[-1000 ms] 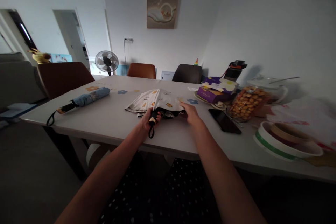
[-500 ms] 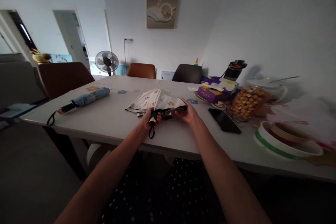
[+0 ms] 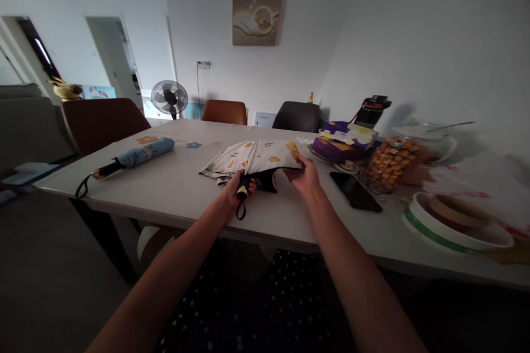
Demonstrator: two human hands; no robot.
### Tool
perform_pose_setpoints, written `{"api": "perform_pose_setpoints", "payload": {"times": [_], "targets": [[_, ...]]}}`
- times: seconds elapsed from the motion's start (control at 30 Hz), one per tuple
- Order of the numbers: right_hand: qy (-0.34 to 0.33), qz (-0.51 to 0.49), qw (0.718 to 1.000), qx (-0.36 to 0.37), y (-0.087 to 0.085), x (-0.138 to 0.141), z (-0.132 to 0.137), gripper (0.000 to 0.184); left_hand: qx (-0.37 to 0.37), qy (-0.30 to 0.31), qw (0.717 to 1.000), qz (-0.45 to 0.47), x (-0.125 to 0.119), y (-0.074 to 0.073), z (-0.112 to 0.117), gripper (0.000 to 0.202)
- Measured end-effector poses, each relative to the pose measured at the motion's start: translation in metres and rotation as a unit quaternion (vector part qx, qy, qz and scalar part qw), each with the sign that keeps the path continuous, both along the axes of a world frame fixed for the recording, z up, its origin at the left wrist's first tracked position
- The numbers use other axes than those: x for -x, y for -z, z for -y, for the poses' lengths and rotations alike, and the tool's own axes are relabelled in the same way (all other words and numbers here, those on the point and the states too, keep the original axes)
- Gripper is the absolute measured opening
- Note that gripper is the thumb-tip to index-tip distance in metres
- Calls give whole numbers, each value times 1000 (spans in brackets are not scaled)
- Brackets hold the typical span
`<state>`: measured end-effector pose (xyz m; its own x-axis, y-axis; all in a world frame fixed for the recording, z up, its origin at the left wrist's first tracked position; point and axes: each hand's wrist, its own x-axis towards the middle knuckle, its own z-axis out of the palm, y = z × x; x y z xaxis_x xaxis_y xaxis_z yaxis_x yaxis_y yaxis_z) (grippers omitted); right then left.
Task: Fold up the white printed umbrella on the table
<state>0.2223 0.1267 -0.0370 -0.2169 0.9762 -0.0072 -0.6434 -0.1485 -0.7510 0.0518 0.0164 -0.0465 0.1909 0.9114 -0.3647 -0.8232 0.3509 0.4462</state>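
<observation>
A cream umbrella [image 3: 254, 155] with small orange-yellow prints lies partly spread on the table, its dark underside showing below the front edge. My left hand [image 3: 237, 190] is closed around its black handle, whose gold-toned end and wrist loop point toward me. At the canopy's right edge, my right hand [image 3: 305, 176] pinches the fabric between thumb and fingers. A folded blue umbrella [image 3: 147, 153] with a black handle and loop lies apart from both hands, on the table's left side.
Right of my hands lie a black phone [image 3: 355, 192], a jar of brown snacks [image 3: 393, 162], a purple box [image 3: 337, 149] and a white bowl with a green band [image 3: 439, 236]. Chairs [image 3: 224, 112] stand behind the white table [image 3: 165, 198]; a fan [image 3: 169, 98] is beyond.
My right hand has moved slightly right and pulled the canopy edge outward, so the cream fabric spreads wider. My left hand stays on the handle.
</observation>
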Motion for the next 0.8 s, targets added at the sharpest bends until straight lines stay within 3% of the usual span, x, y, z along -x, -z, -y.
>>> {"api": "perform_pose_setpoints", "payload": {"times": [0.13, 0.3, 0.4, 0.5, 0.57, 0.63, 0.73, 0.8], "targets": [[-69, 19, 997, 2, -2, 1, 7, 29, 13, -1, 1000, 1, -1, -2, 1, 29], [-44, 13, 997, -56, 0, 7, 13, 34, 12, -10, 1000, 5, -2, -2, 3, 28], [-54, 59, 991, -107, 3, 15, 19, 37, 9, -9, 1000, 4, -2, -3, 3, 29], [24, 118, 980, -157, 6, 22, 25, 39, 15, 1, 1000, 7, -2, -3, 3, 30], [103, 184, 964, -161, 8, 25, 29, 37, 14, 7, 1000, 5, -1, -3, 2, 32], [142, 248, 945, -157, 9, 26, 31, 34, 10, 10, 1000, 4, -1, -2, 1, 32], [150, 296, 937, -105, 8, 25, 28, 26, 16, 15, 1000, 3, 0, -1, 0, 32], [168, 271, 946, -54, 5, 23, 23, 20, 18, 15, 1000, 4, 0, -1, 0, 32]]}}
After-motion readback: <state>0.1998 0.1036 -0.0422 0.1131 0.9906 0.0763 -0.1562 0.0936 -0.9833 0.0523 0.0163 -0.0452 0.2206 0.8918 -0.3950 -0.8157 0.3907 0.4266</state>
